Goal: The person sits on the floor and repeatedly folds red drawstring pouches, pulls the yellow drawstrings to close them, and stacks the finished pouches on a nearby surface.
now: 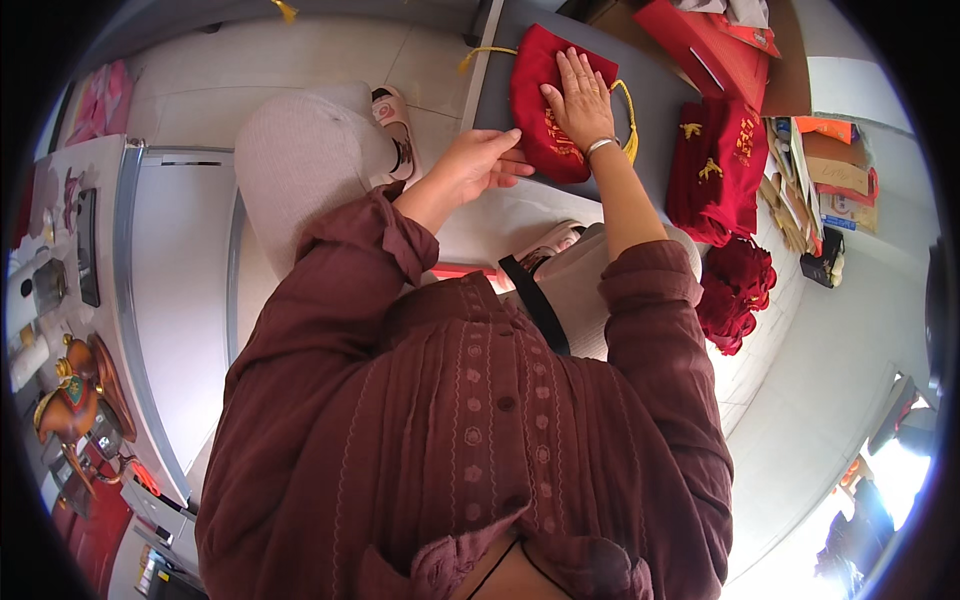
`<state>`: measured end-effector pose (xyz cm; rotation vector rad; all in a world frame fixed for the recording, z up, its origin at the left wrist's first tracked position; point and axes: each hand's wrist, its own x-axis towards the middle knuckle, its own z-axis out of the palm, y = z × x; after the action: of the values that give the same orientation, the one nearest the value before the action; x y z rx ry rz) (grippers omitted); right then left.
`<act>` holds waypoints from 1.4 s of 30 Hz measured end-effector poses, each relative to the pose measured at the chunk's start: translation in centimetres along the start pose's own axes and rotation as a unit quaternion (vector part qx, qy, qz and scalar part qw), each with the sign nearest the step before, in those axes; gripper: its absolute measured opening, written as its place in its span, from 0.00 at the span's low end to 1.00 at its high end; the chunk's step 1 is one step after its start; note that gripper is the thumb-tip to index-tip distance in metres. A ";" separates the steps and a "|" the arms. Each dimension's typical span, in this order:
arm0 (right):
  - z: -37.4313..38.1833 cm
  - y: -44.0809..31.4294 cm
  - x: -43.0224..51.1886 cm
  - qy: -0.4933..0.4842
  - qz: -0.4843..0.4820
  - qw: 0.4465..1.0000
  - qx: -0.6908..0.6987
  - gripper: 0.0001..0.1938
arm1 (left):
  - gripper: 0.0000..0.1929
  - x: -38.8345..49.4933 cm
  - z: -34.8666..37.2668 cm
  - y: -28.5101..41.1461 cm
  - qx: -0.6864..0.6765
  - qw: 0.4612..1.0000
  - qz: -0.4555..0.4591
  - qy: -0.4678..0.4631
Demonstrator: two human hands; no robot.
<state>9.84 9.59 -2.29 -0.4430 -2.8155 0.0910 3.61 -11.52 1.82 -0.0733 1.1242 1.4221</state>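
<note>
A dark red cloth drawstring pouch point(534, 90) lies flat on a grey surface point(491, 94). It bears yellow writing, and a yellow tasselled cord point(630, 127) sticks out at each side. My right hand point(581, 101) rests palm down on the pouch, fingers slightly spread, with a silver bangle at the wrist. Beside the pouch's near left edge is my left hand point(480, 161), palm turned inward and fingers apart. Its fingertips are close to the cloth; whether they touch it I cannot tell.
A stack of similar red pouches point(716, 169) sits to the right, above a bunched heap of red cloth point(735, 296). Behind are a red box point(709, 56) and cardboard point(787, 56). Papers and packets point(832, 172) line the wall. A cabinet point(184, 262) stands left, with a horse figurine point(71, 405) on top.
</note>
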 end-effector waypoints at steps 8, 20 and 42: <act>0.2 -0.1 0.1 -0.008 0.020 1.000 -0.015 0.32 | 0.09 1.4 1.0 -0.5 -0.042 0.998 0.034 0.010; 0.2 -0.1 0.1 0.000 0.023 1.000 -0.003 0.32 | 0.04 2.3 1.4 -1.0 -0.130 0.990 0.052 0.004; -0.6 -0.6 0.0 -0.003 0.014 1.000 -0.011 0.31 | 0.11 1.5 -1.0 -1.5 0.316 0.923 0.166 0.142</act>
<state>9.90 9.06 -1.68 -0.4871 -2.8190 0.0679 3.92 -11.46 -0.51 0.4003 1.8619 1.2949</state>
